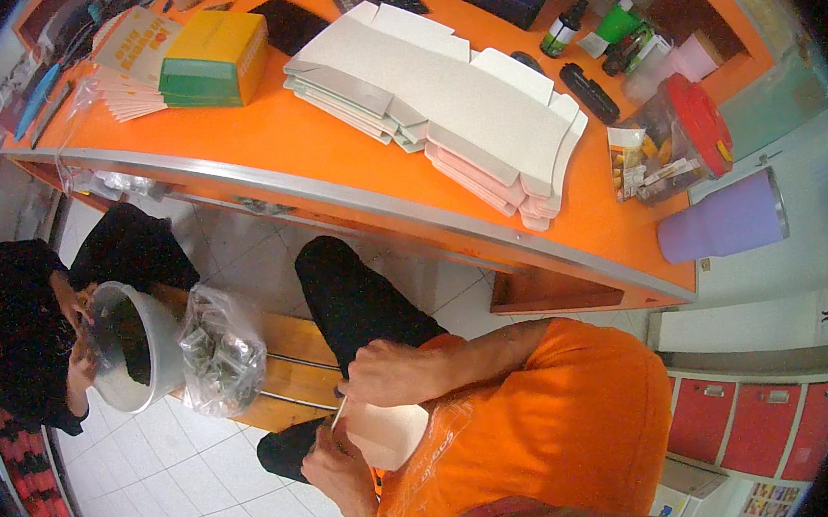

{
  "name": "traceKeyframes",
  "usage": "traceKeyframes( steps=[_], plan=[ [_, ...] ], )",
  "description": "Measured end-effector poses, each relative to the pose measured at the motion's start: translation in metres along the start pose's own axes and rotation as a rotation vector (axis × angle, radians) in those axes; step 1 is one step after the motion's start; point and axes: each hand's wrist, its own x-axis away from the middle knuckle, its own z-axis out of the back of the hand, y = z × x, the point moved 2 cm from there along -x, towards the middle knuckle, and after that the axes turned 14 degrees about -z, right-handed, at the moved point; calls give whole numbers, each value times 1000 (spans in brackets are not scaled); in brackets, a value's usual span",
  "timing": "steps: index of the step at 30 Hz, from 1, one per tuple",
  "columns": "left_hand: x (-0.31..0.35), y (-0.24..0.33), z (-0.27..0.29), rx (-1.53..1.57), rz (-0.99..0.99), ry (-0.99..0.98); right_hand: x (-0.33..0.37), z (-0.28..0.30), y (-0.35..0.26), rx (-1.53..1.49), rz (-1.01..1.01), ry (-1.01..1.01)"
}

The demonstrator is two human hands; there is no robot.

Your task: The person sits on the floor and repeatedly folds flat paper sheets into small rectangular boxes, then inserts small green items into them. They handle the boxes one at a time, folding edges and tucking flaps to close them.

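Observation:
My right hand is closed, its fingers bent at the upper edge of a cream, paper-like piece with a rounded edge. Below it, my left hand curls round the near side of the same piece. Between the two hands a thin pale edge or strip sticks up; I cannot tell if it is part of the piece. The piece lies in front of my orange shirt, above my lap. A clear plastic bag with small packets sits on the wooden bench before me.
A co-worker's hands are at a white bucket holding dark contents. On the orange counter lie flat white cartons, a yellow-green box, a red-lidded jar and a purple tumbler. Red lockers stand at right.

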Motion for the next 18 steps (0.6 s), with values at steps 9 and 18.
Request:
traceKeyframes(
  steps=[9,18],
  plan=[
    [-33,-17,17,176,174,522,-32,36,33,-1099,113,159],
    [-112,-6,18,223,-242,837,-48,15,40,-1690,189,-193]
  ],
)
